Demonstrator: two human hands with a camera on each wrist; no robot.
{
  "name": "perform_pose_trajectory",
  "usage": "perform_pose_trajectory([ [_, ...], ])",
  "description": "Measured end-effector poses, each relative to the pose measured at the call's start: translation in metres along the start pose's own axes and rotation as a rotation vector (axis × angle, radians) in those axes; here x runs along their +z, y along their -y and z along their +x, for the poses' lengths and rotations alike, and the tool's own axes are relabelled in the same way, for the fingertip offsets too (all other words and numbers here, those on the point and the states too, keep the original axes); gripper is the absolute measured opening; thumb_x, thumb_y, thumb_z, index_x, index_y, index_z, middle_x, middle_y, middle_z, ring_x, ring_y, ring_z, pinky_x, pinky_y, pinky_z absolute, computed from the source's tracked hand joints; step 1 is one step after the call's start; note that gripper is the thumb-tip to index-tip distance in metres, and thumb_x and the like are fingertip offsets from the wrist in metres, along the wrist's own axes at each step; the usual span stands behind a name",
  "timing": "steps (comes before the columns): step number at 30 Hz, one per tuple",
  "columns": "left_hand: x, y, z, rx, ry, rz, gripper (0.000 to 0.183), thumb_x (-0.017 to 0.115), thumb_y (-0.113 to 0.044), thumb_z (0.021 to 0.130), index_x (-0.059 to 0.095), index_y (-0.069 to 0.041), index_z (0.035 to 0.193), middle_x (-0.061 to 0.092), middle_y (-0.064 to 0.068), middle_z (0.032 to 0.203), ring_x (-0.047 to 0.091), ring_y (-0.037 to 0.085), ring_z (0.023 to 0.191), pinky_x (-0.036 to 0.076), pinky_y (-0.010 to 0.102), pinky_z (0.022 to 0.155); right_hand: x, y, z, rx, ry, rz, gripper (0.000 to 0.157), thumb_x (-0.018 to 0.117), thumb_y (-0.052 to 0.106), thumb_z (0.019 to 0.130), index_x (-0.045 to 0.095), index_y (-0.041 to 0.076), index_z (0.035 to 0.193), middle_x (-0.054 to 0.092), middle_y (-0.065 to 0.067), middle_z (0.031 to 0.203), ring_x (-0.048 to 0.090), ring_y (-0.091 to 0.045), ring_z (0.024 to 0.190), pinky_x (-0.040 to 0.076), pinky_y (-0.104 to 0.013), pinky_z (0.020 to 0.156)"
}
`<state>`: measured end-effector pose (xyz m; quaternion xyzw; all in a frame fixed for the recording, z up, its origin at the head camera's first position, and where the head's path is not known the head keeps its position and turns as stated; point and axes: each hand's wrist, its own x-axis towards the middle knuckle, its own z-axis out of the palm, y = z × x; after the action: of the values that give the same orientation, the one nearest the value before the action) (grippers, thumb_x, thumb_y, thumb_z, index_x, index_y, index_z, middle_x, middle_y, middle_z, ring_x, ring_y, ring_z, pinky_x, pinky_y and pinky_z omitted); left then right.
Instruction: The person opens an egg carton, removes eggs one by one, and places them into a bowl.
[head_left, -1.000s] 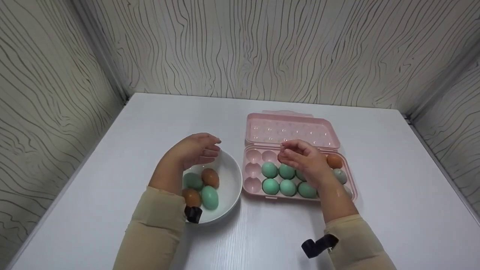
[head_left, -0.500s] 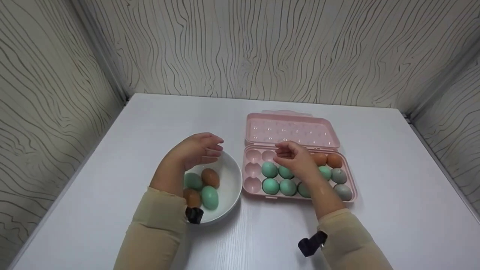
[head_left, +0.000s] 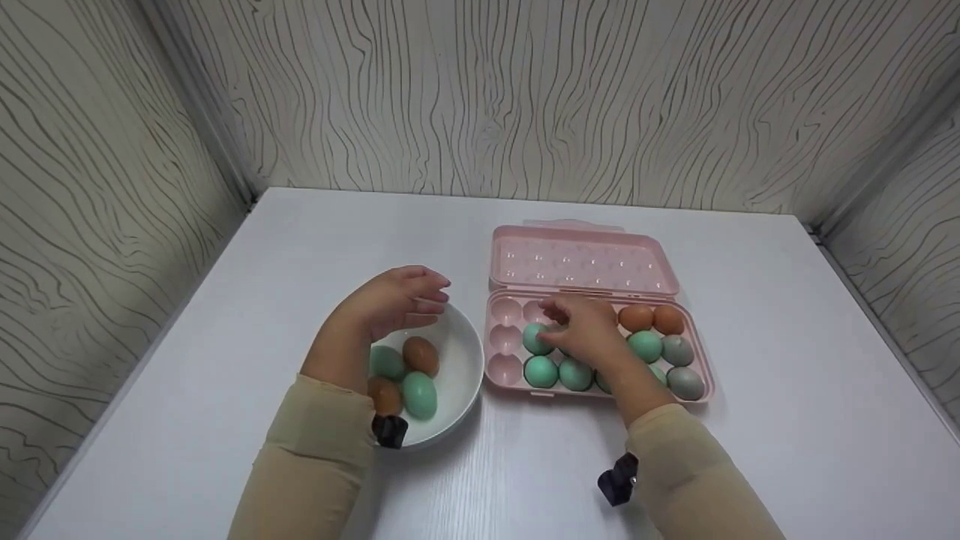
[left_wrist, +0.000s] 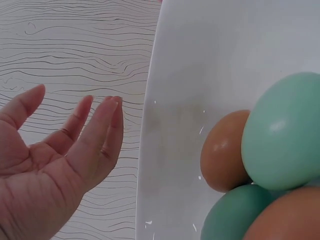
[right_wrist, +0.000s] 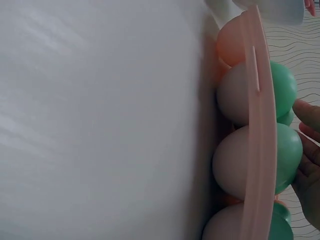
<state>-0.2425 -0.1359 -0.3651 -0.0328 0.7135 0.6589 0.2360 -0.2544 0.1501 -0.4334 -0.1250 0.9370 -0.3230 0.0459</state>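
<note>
My left hand (head_left: 401,300) hovers over the far rim of a white bowl (head_left: 461,360), fingers loosely bent and apart, holding nothing. Brown eggs and green eggs lie in the bowl, among them a brown egg (left_wrist: 225,150) and a light green egg (left_wrist: 282,132). My right hand (head_left: 589,330) is low over the pink egg carton (head_left: 506,384), its thumb beside a green egg (head_left: 536,339) in the middle row. Between thumb and forefinger no egg shows. The hand hides some eggs behind it. In the right wrist view, its fingers (right_wrist: 311,150) are partly cut off beside green eggs (right_wrist: 287,157).
The carton's lid (head_left: 585,261) stands open at the back. Brown eggs (head_left: 667,319) sit in the back row and greyish eggs (head_left: 685,383) at the right end. The leftmost cups (head_left: 505,339) hold no eggs. Patterned panels (head_left: 487,105) bound the white table (head_left: 345,232).
My right hand has moved left and down over the carton, uncovering brown, green and greyish eggs on the right. The left hand has shifted slightly right. The bowl's visible eggs have stayed put.
</note>
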Motion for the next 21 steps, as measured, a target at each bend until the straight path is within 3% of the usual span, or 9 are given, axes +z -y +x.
perform_pose_trajectory([
  [5, 0.0009, -0.0001, 0.0006, 0.002, 0.006, -0.003, 0.032, 0.060, -0.023, 0.087, 0.054, -0.006, 0.114, 0.058, 0.014, 0.114, 0.055, 0.031, 0.110, 0.049, 0.033, 0.087, 0.0031, -0.0006, 0.0006, -0.012, 0.063, -0.001, 0.046, 0.075, 0.022, 0.076, 0.059, 0.012, 0.117, 0.059, -0.003, 0.111, 0.054, -0.022, 0.106, 0.043, -0.041, 0.093],
  [13, 0.0012, 0.0003, -0.0003, 0.014, 0.010, 0.014, 0.026, 0.057, -0.022, 0.089, 0.057, -0.007, 0.110, 0.058, 0.013, 0.113, 0.056, 0.030, 0.109, 0.049, 0.032, 0.087, 0.0082, -0.0002, 0.0021, -0.102, 0.085, -0.081, 0.016, 0.074, 0.022, 0.075, 0.061, 0.021, 0.085, 0.050, 0.003, 0.084, 0.041, -0.018, 0.087, 0.037, -0.032, 0.076],
  [21, 0.0015, -0.0001, 0.0008, 0.000, 0.010, 0.018, 0.026, 0.057, -0.021, 0.089, 0.057, -0.007, 0.110, 0.058, 0.013, 0.113, 0.055, 0.030, 0.110, 0.048, 0.032, 0.088, 0.0066, -0.0001, 0.0017, -0.088, 0.086, -0.053, 0.016, 0.075, 0.021, 0.074, 0.062, 0.021, 0.084, 0.051, 0.003, 0.086, 0.042, -0.018, 0.087, 0.037, -0.033, 0.078],
])
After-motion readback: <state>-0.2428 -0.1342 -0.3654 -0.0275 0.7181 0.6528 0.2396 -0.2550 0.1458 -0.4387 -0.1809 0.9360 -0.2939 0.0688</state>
